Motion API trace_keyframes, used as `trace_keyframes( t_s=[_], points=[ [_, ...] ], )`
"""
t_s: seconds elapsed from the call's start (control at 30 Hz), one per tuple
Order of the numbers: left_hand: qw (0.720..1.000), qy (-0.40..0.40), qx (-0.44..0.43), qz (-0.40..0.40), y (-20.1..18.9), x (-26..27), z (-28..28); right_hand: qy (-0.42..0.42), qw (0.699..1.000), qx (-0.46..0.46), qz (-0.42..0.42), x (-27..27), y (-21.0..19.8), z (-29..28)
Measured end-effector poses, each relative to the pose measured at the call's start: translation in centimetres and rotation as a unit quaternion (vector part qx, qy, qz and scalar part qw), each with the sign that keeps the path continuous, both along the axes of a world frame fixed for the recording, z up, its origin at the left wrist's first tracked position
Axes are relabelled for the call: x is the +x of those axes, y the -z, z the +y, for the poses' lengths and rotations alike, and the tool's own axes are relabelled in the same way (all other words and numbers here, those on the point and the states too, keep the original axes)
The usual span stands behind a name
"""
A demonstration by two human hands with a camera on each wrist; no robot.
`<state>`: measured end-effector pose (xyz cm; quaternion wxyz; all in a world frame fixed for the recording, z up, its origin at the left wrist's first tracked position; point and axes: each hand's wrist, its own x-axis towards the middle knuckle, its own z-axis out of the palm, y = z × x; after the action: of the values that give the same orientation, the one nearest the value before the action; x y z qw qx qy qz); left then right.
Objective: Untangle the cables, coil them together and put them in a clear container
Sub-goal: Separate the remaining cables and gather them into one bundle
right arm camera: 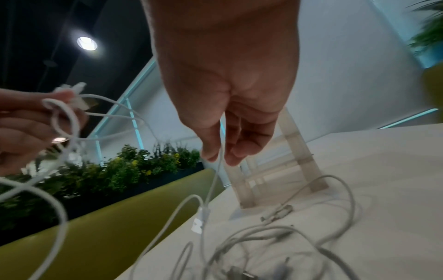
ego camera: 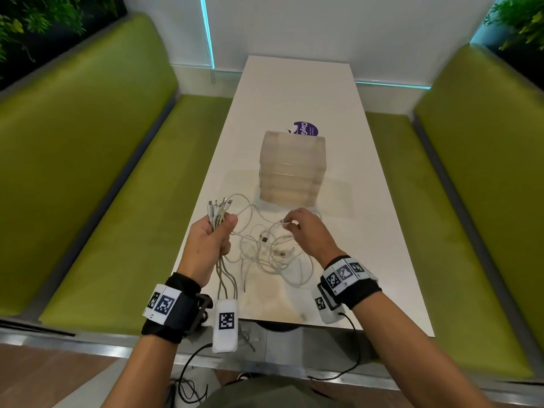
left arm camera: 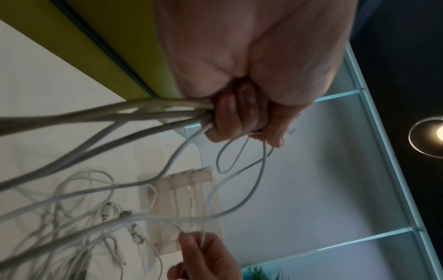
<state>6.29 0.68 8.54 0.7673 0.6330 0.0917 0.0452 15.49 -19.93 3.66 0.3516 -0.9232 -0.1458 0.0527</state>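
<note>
From the head view, the left hand (ego camera: pixel 212 237) grips a bundle of white cables (ego camera: pixel 266 248) just below their plugs, above the near left edge of the desk (ego camera: pixel 297 92), while the rest lies tangled on it in front of the clear container (ego camera: pixel 292 169). Only the right wrist view shows the right hand (right arm camera: pixel 230 117) pinching one thin cable between thumb and fingertip (right arm camera: pixel 233 161). The left wrist view alone shows the left fingers (left arm camera: pixel 225 121) curled round the strands.
</note>
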Motion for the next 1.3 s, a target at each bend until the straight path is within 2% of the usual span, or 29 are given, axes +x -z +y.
trace_keyframes(
  t_s=[0.17,0.27,0.33,0.43,0.5,0.57,0.67,0.8,0.9,0.97,1.07,1.2,1.3],
  points=[
    [0.999,-0.032,-0.022,-0.017,-0.2,-0.3,0.8,0.096,0.994,0.023,-0.048,1.9,0.4,-2.7],
    [0.998,-0.037,-0.053,-0.017,-0.4,-0.5,1.0,0.118,0.992,0.047,-0.013,2.4,-0.1,-4.2],
    [0.999,-0.013,-0.029,-0.007,-0.3,-0.6,1.2,0.067,0.993,0.083,0.05,1.7,-1.3,-4.7],
    [0.997,0.063,0.021,0.031,0.0,-0.7,0.8,-0.058,0.985,0.107,0.125,-0.6,-3.9,-4.1],
    [0.985,0.142,0.073,0.058,0.1,-0.9,0.1,-0.15,0.961,0.129,0.193,-2.5,-5.4,-3.3],
    [0.964,0.227,0.116,0.075,0.1,-1.1,-0.6,-0.221,0.939,0.108,0.242,-3.6,-6.1,-2.4],
    [0.937,0.315,0.119,0.089,0.0,-1.3,-1.4,-0.258,0.917,0.101,0.286,-4.3,-6.0,-1.6],
    [0.916,0.374,0.117,0.087,0.0,-1.6,-1.9,-0.256,0.915,0.137,0.28,-5.4,-5.1,-1.2],
    [0.948,0.296,0.085,0.08,0.6,-1.5,-1.8,-0.223,0.918,0.178,0.277,-6.0,-4.2,-1.6],
    [0.972,0.218,0.034,0.074,1.2,-1.3,-1.4,-0.225,0.918,0.16,0.285,-6.3,-3.5,-2.1],
    [0.986,0.153,-0.027,0.056,1.4,-1.0,-0.9,-0.267,0.917,0.05,0.291,-7.3,-1.8,-2.3],
    [0.99,0.123,-0.031,0.063,1.1,-0.8,-0.9,-0.318,0.9,-0.122,0.273,-9.4,1.3,-1.8],
    [0.991,0.119,-0.022,0.06,1.0,-0.6,-1.0,-0.318,0.889,-0.179,0.276,-11.0,2.7,-1.3]
  ],
)
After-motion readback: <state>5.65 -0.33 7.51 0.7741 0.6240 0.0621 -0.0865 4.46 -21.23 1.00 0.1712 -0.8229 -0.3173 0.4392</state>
